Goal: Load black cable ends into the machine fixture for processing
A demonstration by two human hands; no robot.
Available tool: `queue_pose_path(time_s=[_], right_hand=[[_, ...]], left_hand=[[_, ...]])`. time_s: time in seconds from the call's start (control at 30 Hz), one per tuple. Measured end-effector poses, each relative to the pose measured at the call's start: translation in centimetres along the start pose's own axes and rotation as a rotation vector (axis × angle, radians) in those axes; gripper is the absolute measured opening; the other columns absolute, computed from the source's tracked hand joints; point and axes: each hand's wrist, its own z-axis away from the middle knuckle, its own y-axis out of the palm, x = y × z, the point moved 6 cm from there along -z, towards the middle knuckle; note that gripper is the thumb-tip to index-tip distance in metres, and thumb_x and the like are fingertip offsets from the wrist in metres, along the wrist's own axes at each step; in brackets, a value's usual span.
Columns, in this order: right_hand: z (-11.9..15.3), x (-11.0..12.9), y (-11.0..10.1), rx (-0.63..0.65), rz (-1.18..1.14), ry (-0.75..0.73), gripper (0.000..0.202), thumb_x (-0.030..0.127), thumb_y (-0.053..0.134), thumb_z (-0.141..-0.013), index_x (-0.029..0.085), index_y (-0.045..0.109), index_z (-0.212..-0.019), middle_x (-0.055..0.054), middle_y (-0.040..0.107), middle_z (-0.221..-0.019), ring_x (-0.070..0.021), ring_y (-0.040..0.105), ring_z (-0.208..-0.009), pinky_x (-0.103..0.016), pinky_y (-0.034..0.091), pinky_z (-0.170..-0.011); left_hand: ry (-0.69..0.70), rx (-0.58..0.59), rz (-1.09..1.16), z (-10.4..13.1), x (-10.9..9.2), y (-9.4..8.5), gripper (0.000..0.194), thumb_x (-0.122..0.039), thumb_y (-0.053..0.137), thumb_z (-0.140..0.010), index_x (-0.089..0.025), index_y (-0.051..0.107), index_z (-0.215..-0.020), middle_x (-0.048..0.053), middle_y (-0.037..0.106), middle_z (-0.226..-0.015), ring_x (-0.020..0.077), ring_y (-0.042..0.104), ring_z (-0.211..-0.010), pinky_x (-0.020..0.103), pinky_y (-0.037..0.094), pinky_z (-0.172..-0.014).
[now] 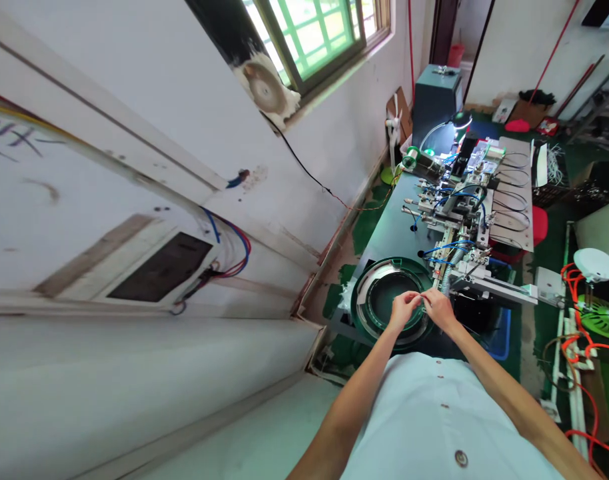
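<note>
Both of my hands meet above the right part of a round green feeder bowl with a metal inner rim [367, 293]. My left hand [404, 309] is closed, thumb and fingers pinched together. Beside it my right hand [438, 308] is pinched too, its fingertips nearly touching those of the left. Whatever lies between the fingertips is too small to make out. Just beyond my right hand, a metal track and a ribbed grey hose [447, 279] lead to the assembly machine [459, 207].
A green wire spool [410, 158] and a lit lamp [461, 120] stand at the machine's far end. The wall with a window [314, 40] runs along the left. Blue crate [502, 333], red stool [539, 225] and orange hoses [574, 347] are on the right.
</note>
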Motion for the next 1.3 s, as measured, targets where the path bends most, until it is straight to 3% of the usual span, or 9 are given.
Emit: queue_pose_path(time_s=[0.2,0.33,0.5,0.6,0.8,0.97,1.13,1.3], right_hand=[[0.3,-0.2,-0.4,0.013,0.012,0.053,0.022,0.020,0.047,-0.088,0.020,0.069,-0.086,-0.005,0.067,-0.083,-0.0169,0.062,-0.074,-0.025,0.042,-0.065],[0.3,-1.0,-0.1,0.020,0.035,0.099,0.020,0.021,0.049,-0.087,0.020,0.067,-0.078,-0.004,0.067,-0.079,-0.0159,0.061,-0.071,-0.024,0.039,-0.062],[0.8,-3.8,0.0,0.016,0.076,0.199,0.018,0.022,0.052,-0.089,0.016,0.064,-0.077,-0.003,0.065,-0.078,-0.0130,0.059,-0.069,-0.025,0.043,-0.065],[1.2,-5.8,0.0,0.033,0.112,0.262,0.019,0.028,0.055,-0.091,0.014,0.063,-0.081,0.000,0.064,-0.078,-0.0125,0.060,-0.071,-0.029,0.049,-0.070],[1.5,-6.8,1.0,0.122,0.167,0.281,0.019,0.031,0.055,-0.093,0.014,0.063,-0.089,-0.002,0.065,-0.088,-0.0135,0.063,-0.080,-0.032,0.052,-0.075],[1.0,-6.0,3.0,0.230,0.231,0.259,0.018,0.030,0.055,-0.093,0.014,0.062,-0.096,-0.004,0.064,-0.097,-0.0146,0.062,-0.086,-0.034,0.053,-0.077],[0.5,-5.6,4.0,0.302,0.290,0.238,0.019,0.030,0.055,-0.093,0.015,0.062,-0.101,-0.005,0.063,-0.103,-0.0164,0.062,-0.091,-0.036,0.053,-0.080],[0.6,-5.4,4.0,0.308,0.282,0.210,0.019,0.031,0.056,-0.092,0.014,0.062,-0.099,-0.004,0.063,-0.099,-0.0155,0.062,-0.087,-0.035,0.052,-0.078]], left_hand=[[0.082,-0.008,-0.164,0.3,-0.5,0.5,0.011,-0.025,0.064,-0.075,-0.018,0.071,-0.080,0.005,0.072,-0.080,0.0172,0.067,-0.076,0.026,0.052,-0.071],[0.109,-0.011,-0.309,-0.3,-0.7,0.3,0.013,-0.024,0.061,-0.081,-0.019,0.070,-0.087,0.005,0.072,-0.078,0.0161,0.067,-0.071,0.025,0.051,-0.068],[0.164,-0.168,-0.577,-4.2,-2.1,-3.2,0.022,-0.022,0.050,-0.090,-0.020,0.068,-0.101,0.011,0.066,-0.102,0.0214,0.061,-0.095,0.031,0.044,-0.085],[0.187,-0.220,-0.717,-6.8,-2.8,-5.3,0.019,-0.017,0.051,-0.088,-0.018,0.067,-0.098,0.012,0.062,-0.107,0.0240,0.054,-0.106,0.036,0.039,-0.093],[0.223,-0.189,-0.864,-8.4,-2.5,-6.2,0.013,-0.025,0.056,-0.089,-0.014,0.063,-0.093,0.007,0.060,-0.109,0.0208,0.053,-0.107,0.043,0.042,-0.096],[0.211,-0.191,-0.821,-8.3,-2.1,-6.7,0.016,-0.029,0.056,-0.089,-0.014,0.062,-0.093,0.006,0.062,-0.105,0.0193,0.056,-0.102,0.042,0.044,-0.093],[0.182,-0.277,-0.622,-7.0,-2.4,-7.6,0.010,-0.022,0.057,-0.087,-0.016,0.065,-0.086,0.006,0.064,-0.099,0.0197,0.057,-0.101,0.037,0.042,-0.094],[0.079,-0.302,-0.322,-5.0,-1.3,-6.2,0.014,-0.025,0.055,-0.088,-0.015,0.064,-0.092,0.004,0.066,-0.086,0.0152,0.062,-0.080,0.030,0.047,-0.079]])
